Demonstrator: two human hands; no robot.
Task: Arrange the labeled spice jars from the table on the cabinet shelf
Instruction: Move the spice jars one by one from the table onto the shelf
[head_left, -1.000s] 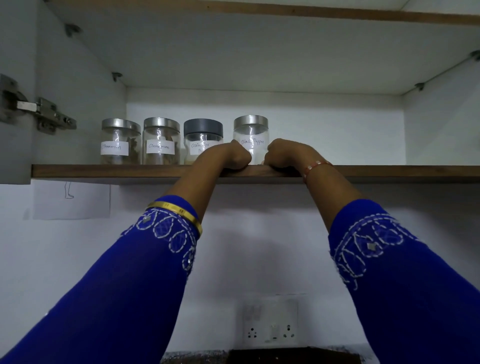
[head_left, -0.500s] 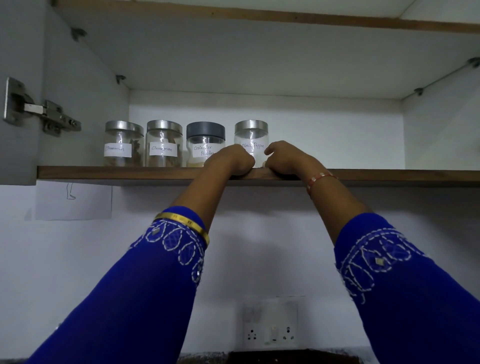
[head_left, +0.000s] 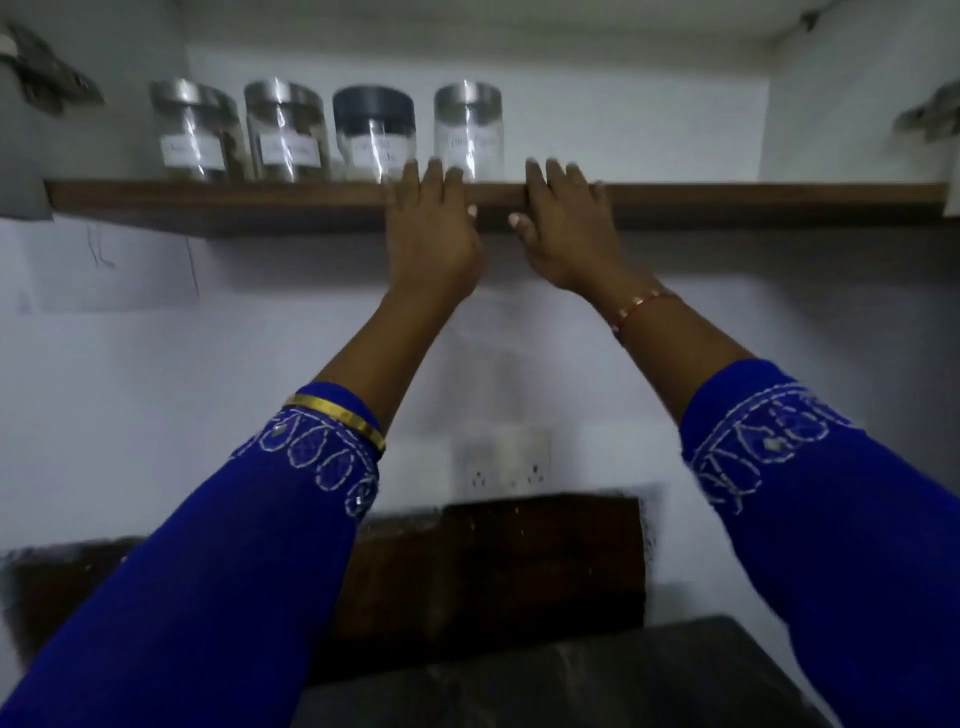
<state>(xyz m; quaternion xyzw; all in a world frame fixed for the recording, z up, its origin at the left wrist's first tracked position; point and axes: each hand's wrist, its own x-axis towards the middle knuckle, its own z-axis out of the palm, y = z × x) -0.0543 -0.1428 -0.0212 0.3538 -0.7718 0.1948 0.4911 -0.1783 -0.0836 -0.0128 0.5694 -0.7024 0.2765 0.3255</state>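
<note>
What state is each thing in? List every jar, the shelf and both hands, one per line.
First jar: upright, steel lid on, leftmost.
Second jar: upright, steel lid on.
Third jar: upright, dark lid on.
Fourth jar: upright, steel lid on, rightmost, set slightly apart.
Labels: blurred, unreadable.
Shelf: holds all four jars in a row.
Left hand: fingers straight, over the shelf edge, holding nothing.
Right hand: fingers straight, over the shelf edge, holding nothing.

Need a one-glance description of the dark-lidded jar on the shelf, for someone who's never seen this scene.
Find the wooden cabinet shelf along the top of the view; four labeled jars stand in a row at its left. The dark-lidded jar is third from the left. Its lid is dark grey, while the other three have shiny silver lids.
</note>
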